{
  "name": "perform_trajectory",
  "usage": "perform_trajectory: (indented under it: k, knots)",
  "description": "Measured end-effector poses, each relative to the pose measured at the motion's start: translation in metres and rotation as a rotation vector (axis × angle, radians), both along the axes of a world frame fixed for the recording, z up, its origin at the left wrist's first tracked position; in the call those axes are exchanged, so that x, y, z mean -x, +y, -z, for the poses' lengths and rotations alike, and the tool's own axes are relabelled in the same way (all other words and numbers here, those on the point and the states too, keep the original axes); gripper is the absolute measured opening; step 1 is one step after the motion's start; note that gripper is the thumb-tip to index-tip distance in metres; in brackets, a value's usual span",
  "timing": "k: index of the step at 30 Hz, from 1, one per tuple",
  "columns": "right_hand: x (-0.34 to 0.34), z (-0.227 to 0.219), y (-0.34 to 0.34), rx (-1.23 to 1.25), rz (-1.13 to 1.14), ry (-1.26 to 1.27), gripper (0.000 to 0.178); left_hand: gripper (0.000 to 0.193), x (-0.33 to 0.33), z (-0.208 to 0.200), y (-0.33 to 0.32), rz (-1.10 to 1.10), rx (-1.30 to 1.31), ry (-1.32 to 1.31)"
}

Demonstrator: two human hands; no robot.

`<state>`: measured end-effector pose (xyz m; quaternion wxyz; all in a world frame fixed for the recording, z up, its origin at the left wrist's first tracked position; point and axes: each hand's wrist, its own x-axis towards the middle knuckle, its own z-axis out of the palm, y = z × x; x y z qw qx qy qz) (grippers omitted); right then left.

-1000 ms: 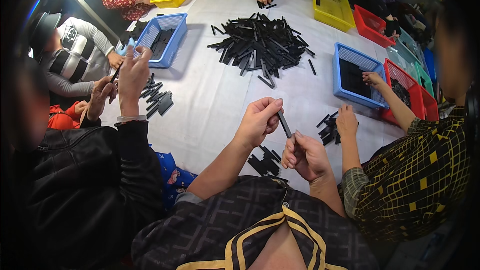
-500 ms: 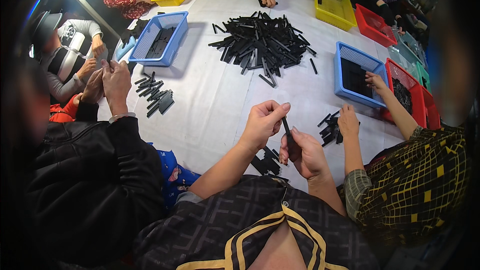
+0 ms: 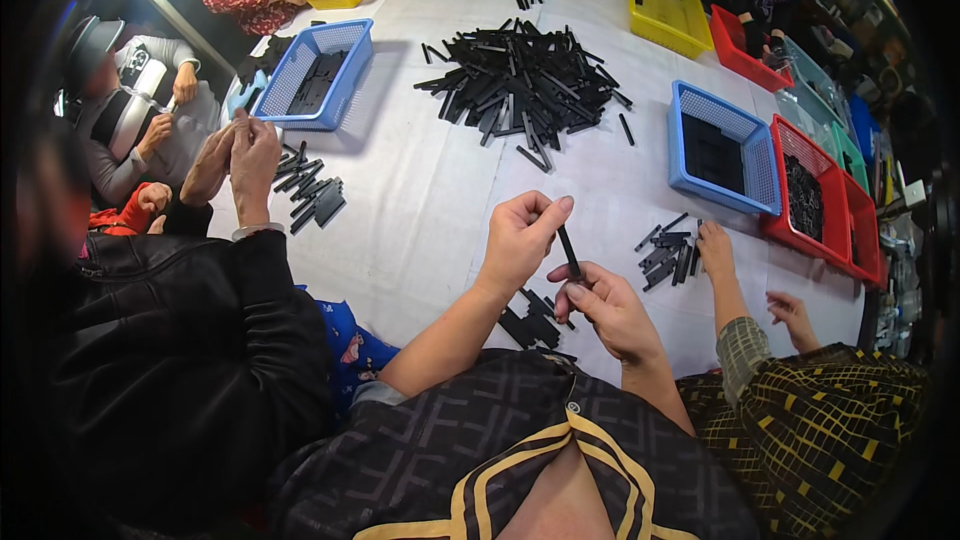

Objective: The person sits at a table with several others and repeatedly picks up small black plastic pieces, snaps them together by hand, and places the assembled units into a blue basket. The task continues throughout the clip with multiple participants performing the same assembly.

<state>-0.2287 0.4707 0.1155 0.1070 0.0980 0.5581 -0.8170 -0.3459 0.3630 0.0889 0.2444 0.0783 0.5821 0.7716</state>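
Note:
Just above the table's near edge, a slim black strip [image 3: 569, 254] hangs tilted between my hands. My left hand [image 3: 522, 243] pinches its upper end between thumb and fingers. The lower end rests in the fingers of my right hand [image 3: 615, 315], thumb against it and fingers curled. Below and partly behind my hands lies a small group of similar black strips [image 3: 530, 328]. Farther off, in the middle of the table, a large heap of loose black strips [image 3: 525, 80] spreads out.
A blue basket [image 3: 345, 90] at far left and another blue basket [image 3: 725, 195] at right hold black pieces. Yellow [image 3: 670, 40] and red baskets [image 3: 808, 235] line the right side. Co-workers' hands [image 3: 715, 248] are close on both sides. Smaller strip groups lie beside them.
My right fingers have loosened and shifted down the strip, showing more of it; my left hand keeps its pinch. The right co-worker's hand has left the blue basket. A far hand has withdrawn.

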Motion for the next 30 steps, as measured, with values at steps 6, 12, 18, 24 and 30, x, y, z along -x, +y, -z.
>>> perform_trajectory:
  k: [6, 12, 18, 24, 30]
  knots:
    - [0.001, 0.003, -0.001, 0.041, 0.024, -0.059, 0.025, 0.027, -0.001, 0.004, -0.002, -0.02, 0.009, 0.013]
    - [0.005, 0.02, -0.001, -0.032, 0.082, -0.076, 0.025, 0.028, -0.004, 0.005, -0.001, -0.014, 0.128, 0.142]
    - [0.001, 0.022, 0.016, 0.044, 0.191, -0.085, 0.03, 0.03, -0.008, 0.008, -0.002, -0.003, 0.189, 0.173]
    - [-0.004, 0.039, 0.035, -0.02, 0.391, -0.096, 0.037, 0.03, -0.03, 0.017, -0.002, 0.173, 0.189, 0.035]
    - [-0.007, 0.047, 0.044, -0.164, 0.472, -0.095, 0.037, 0.03, -0.049, 0.028, 0.003, 0.306, 0.194, 0.065]
